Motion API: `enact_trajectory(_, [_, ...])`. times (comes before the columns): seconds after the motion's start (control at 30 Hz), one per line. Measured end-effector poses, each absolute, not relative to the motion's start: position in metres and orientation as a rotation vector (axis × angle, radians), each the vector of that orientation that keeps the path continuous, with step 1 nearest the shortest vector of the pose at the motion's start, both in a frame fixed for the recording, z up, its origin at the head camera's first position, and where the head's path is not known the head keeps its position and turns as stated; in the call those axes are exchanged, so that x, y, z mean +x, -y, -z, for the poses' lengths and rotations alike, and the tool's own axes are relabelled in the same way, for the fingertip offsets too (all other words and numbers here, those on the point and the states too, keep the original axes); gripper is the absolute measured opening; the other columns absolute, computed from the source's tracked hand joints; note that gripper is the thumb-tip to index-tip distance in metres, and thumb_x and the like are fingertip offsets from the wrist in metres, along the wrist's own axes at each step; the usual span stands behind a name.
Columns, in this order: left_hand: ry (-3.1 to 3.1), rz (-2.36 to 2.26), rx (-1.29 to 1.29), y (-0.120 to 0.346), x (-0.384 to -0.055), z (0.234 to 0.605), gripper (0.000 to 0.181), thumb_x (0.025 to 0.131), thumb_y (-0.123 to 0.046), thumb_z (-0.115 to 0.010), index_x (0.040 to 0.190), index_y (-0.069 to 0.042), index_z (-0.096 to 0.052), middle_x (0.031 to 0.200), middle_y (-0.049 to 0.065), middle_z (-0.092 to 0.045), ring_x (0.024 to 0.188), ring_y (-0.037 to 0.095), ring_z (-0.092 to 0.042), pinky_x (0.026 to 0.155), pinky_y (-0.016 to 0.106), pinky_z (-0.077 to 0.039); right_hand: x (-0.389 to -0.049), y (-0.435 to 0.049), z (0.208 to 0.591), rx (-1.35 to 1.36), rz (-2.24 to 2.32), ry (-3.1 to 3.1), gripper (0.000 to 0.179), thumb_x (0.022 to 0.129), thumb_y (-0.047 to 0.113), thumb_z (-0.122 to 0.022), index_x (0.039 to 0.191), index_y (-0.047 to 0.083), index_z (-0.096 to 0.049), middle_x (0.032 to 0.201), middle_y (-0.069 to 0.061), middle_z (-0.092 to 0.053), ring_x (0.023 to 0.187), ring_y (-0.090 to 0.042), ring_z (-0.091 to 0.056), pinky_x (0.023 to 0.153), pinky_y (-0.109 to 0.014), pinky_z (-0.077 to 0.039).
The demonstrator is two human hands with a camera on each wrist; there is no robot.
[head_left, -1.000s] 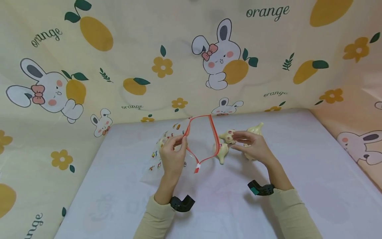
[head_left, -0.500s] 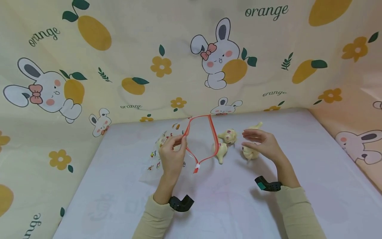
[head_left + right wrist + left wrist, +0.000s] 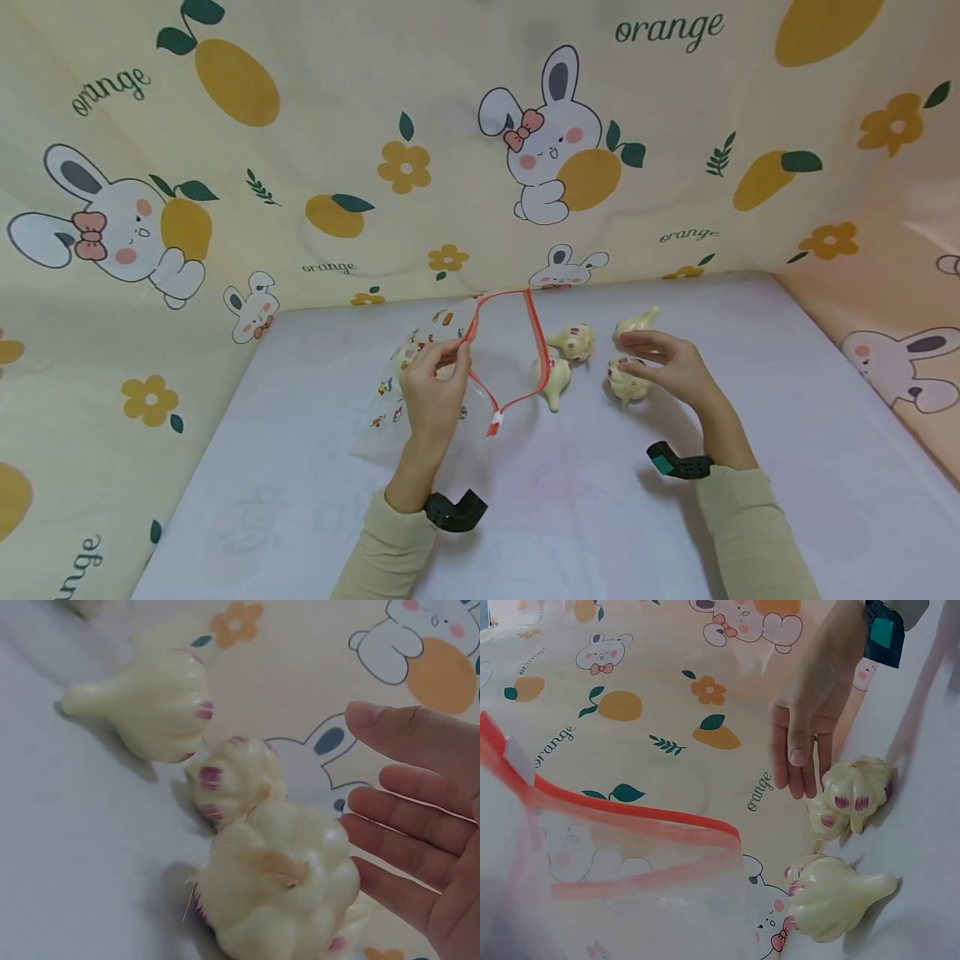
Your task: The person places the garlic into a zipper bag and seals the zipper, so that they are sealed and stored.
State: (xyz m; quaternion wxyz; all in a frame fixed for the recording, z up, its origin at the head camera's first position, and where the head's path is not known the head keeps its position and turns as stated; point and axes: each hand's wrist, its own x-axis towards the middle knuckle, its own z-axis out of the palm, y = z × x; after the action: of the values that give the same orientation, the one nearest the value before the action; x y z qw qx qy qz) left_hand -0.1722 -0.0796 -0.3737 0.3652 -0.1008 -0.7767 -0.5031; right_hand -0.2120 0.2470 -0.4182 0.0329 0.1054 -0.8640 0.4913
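My left hand [image 3: 437, 387] pinches the edge of a clear zip bag [image 3: 377, 442] printed with small coloured pictures. The bag's orange-red rim [image 3: 542, 337] stands wide apart, its white slider at the near end. A pale bulb shows through the plastic behind the left fingers. My right hand [image 3: 675, 371] holds nothing; its fingers are spread above a garlic bulb [image 3: 627, 385], with another garlic bulb [image 3: 637, 321] just behind. In the right wrist view the fingertips come right at the side of the nearest garlic bulb [image 3: 277, 885].
Two more garlic bulbs, one farther back [image 3: 576, 342] and one nearer [image 3: 557, 385], lie between the bag's mouth and my right hand. All rest on a white table [image 3: 555, 517]. A patterned cloth wall [image 3: 465, 108] rises behind and at both sides.
My right hand has moved right, away from the middle pair of garlic bulbs, and come down over the right-hand pair. The left hand and the bag have stayed in place.
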Motion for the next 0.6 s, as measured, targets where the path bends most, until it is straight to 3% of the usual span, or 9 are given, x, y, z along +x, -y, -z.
enact_trajectory(0.23, [2.008,1.293,-0.245,0.079,-0.171,0.373,0.011,0.087,-0.007,-0.068,0.090,0.003,-0.072,0.082,0.016,-0.073,0.074,0.023,-0.070,0.073,0.033,-0.061,-0.214,-0.251,0.424,0.319,-1.489,2.687,0.049,0.084,0.020,-0.075,0.124,-0.002,-0.059,0.128,-0.026,-0.060,0.102,0.013,-0.056,0.091,-0.008,-0.050])
enact_trajectory(0.6, [2.003,1.287,-0.259,0.080,-0.171,0.373,0.011,0.087,-0.006,-0.068,0.090,0.004,-0.072,0.082,0.016,-0.073,0.073,0.024,-0.070,0.072,0.033,-0.061,-0.218,-0.258,0.437,0.369,-1.553,2.656,0.049,0.083,0.015,-0.074,0.126,-0.005,-0.058,0.121,-0.001,-0.066,0.101,0.017,-0.054,0.088,-0.004,-0.047])
